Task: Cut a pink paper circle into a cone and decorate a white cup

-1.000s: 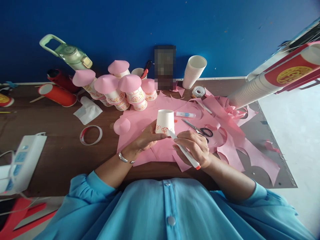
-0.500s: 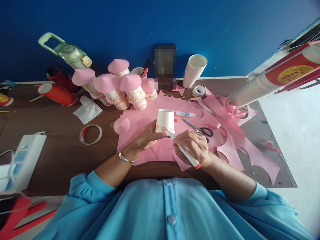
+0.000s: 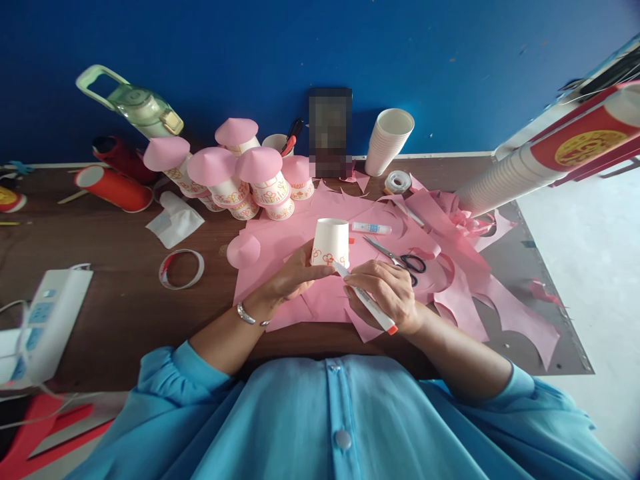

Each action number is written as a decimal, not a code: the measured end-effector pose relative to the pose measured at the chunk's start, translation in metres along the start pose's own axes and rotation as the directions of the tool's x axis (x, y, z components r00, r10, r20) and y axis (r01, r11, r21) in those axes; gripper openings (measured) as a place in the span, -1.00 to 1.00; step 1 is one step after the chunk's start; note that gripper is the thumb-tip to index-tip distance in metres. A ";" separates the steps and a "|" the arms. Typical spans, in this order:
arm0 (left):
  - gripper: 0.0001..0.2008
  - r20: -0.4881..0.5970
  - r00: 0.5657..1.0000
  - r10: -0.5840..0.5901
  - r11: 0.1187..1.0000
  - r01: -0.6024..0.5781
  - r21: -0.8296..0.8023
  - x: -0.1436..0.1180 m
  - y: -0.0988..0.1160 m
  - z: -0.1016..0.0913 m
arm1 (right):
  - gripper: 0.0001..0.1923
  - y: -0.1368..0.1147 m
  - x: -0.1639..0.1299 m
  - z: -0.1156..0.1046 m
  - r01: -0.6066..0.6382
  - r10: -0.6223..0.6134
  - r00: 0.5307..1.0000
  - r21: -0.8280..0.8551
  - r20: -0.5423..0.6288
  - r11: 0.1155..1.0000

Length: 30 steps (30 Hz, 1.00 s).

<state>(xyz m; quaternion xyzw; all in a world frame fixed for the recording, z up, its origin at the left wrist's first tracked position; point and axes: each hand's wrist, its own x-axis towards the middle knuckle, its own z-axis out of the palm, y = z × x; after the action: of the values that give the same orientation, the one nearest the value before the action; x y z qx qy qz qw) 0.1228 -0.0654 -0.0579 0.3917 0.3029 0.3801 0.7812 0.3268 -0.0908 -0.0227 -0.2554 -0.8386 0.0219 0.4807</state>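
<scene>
A white paper cup [image 3: 331,239], turned upside down, is held in my left hand [image 3: 293,275], with the thumb across its lower edge. Red flower outlines run around the cup near that edge. My right hand [image 3: 386,293] grips a white marker [image 3: 373,308] with an orange-red end. The marker's tip meets the cup's lower edge close to my left thumb. Beneath both hands lie pink paper sheets [image 3: 280,293]. Scissors [image 3: 397,257] with black handles and a glue stick [image 3: 371,229] rest on the paper, just beyond my right hand.
Several decorated cups with pink cone tops [image 3: 259,167] stand at the back left, beside a small pink cone [image 3: 244,251]. A stack of white cups [image 3: 390,141], a tape roll [image 3: 398,181] and pink offcuts [image 3: 525,320] are to the right. A tape ring [image 3: 181,269] and power strip [image 3: 50,327] lie left.
My right hand and the marker have shifted very slightly to the left and up along the cup's edge. My left hand and the cup look the same.
</scene>
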 end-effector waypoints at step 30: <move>-0.71 -0.016 0.998 0.067 0.985 -0.069 -0.158 -0.001 -0.002 -0.002 | -0.69 0.002 0.003 -0.005 -0.053 0.051 0.993 -0.014 -0.106 0.999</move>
<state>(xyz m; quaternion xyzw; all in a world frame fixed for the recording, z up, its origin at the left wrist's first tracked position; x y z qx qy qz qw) 0.1213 -0.0657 -0.0604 0.3363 0.2622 0.4314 0.7950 0.3306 -0.0891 -0.0180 -0.2820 -0.8051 0.0139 0.5216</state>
